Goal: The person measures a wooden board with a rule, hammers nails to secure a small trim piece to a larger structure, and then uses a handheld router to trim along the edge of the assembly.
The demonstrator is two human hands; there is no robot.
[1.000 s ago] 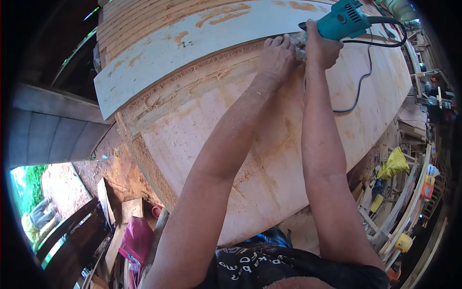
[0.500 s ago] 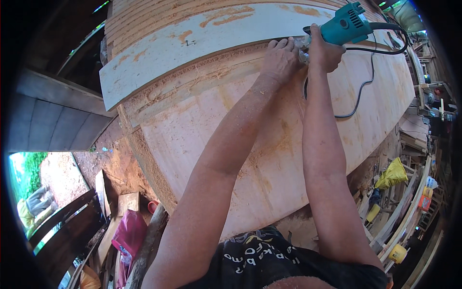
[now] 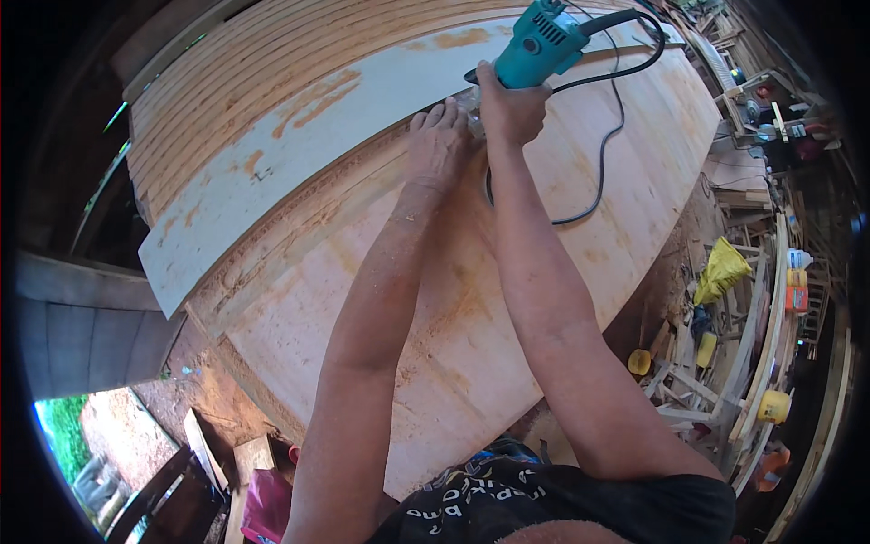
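My right hand (image 3: 514, 109) is wrapped round the lower body of a teal trim router (image 3: 541, 47), tilted over a wooden panel (image 3: 580, 263). Close beside it, my left hand (image 3: 439, 143) rests with bent fingers at the router's clear base, by the edge of a long pale board (image 3: 213, 204). Its thumb and the contact with the base are partly hidden. The cutting bit cannot be seen under the hands. From the router's top a black cable (image 3: 622, 109) loops down across the panel.
Sawdust lies along the board's edge and on the panel. Ridged wooden slats (image 3: 272, 54) lie beyond the board. At right stand a yellow sack (image 3: 722, 270), scrap wood and a yellow container (image 3: 774, 406). A dark pink cloth (image 3: 265, 508) hangs at lower left.
The view has turned, so the panel, board and both hands sit further left in the picture. Both hands keep their hold, and the router shows little shift along the board.
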